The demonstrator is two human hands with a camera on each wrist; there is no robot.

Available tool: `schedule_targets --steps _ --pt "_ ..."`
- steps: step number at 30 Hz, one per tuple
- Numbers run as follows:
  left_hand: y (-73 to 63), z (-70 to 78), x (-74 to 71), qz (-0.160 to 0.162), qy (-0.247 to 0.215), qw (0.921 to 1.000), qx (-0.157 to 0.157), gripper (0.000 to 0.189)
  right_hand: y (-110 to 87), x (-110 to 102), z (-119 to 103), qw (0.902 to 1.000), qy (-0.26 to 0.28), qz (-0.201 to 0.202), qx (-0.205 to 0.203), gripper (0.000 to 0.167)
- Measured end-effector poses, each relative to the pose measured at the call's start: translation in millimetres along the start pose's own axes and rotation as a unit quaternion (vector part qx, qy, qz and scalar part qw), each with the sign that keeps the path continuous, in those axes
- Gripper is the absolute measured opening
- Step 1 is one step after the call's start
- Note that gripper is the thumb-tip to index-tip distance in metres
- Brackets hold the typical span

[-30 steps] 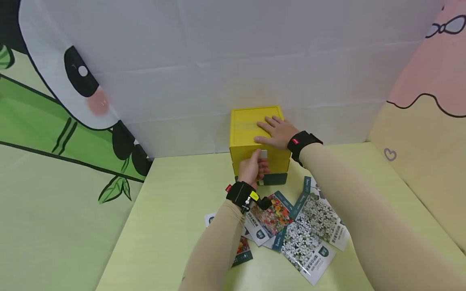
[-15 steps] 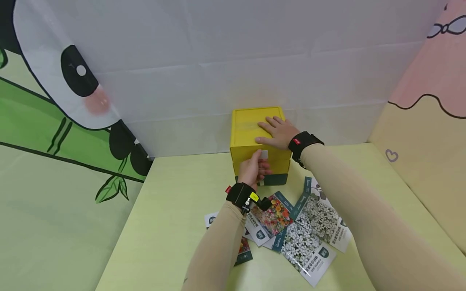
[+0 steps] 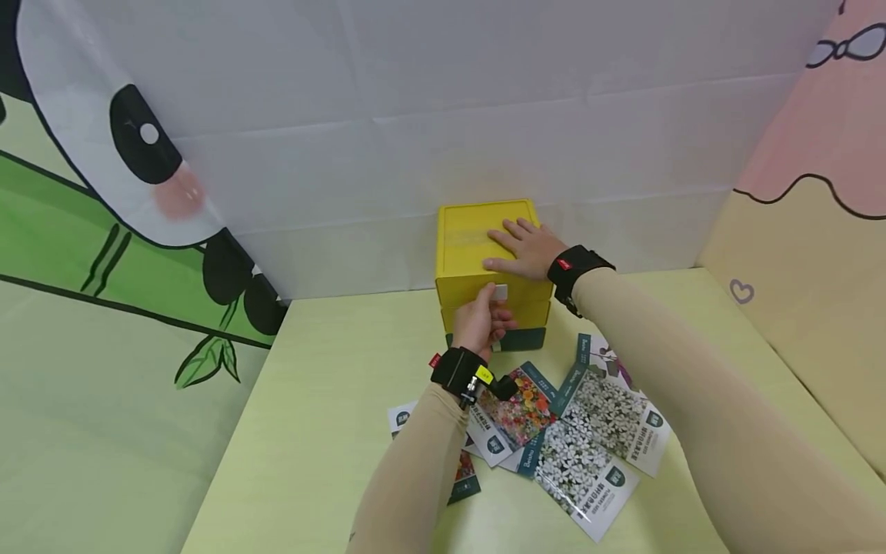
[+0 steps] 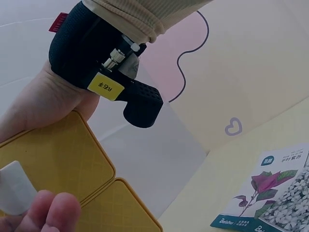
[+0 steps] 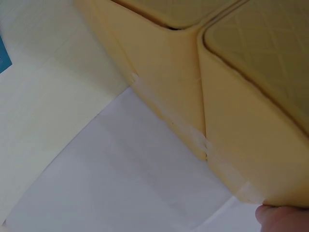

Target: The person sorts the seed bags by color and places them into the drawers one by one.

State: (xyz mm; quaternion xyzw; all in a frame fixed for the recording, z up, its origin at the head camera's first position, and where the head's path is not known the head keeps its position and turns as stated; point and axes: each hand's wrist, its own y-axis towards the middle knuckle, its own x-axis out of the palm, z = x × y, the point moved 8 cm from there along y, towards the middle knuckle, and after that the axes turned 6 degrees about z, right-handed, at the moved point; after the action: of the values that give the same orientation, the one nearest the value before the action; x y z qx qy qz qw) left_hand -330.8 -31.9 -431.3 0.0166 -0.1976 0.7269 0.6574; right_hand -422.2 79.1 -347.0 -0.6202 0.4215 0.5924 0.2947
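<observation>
A small yellow drawer box (image 3: 465,238) stands against the back wall, with stacked drawers and a dark green lowest part (image 3: 527,338). My right hand (image 3: 529,250) rests on its top, fingers spread. My left hand (image 3: 479,322) is at the front of the box and pinches the upper drawer's white knob (image 3: 501,292), thumb at its left side and fingers curled below. Up close in the left wrist view, the knob (image 4: 17,188) has fingertips (image 4: 63,210) right against it. The right wrist view looks along the box's side (image 5: 159,67), with one fingertip (image 5: 282,218) at its edge.
Several flower seed packets (image 3: 584,469) lie overlapping on the pale yellow table (image 3: 311,400) in front of the box, partly under the forearms. A white printed backdrop (image 3: 332,177) rises directly behind the box, and a peach-coloured side panel (image 3: 803,308) borders the table's right.
Both hands keep their places on the box, and the drawers look the same. The head view has shifted slightly.
</observation>
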Motion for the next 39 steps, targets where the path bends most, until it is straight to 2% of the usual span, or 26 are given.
schedule_targets --steps 13,21,26,29,39 --pt "-0.5 0.1 4.4 0.015 -0.029 0.9993 -0.017 0.051 4.5 0 4 0.9999 0.010 0.005 -0.008 0.095" --pt "-4.4 -5.0 6.6 0.002 -0.021 0.9996 -0.019 0.052 -2.5 -9 1 0.9995 0.026 -0.010 0.011 0.088" --pt "-9.9 -7.6 2.4 -0.005 -0.025 0.9994 -0.022 0.053 -5.3 -15 -8 0.9987 0.049 -0.001 0.011 0.085" --pt "-14.1 -10.5 0.7 -0.012 -0.031 0.9991 -0.027 0.053 -6.9 -12 -10 0.9984 0.056 -0.009 0.009 0.083" --pt "-30.4 -18.3 -4.6 -0.037 -0.024 0.9985 -0.033 0.055 -5.3 -4 -6 0.9971 0.068 -0.033 0.009 0.097"
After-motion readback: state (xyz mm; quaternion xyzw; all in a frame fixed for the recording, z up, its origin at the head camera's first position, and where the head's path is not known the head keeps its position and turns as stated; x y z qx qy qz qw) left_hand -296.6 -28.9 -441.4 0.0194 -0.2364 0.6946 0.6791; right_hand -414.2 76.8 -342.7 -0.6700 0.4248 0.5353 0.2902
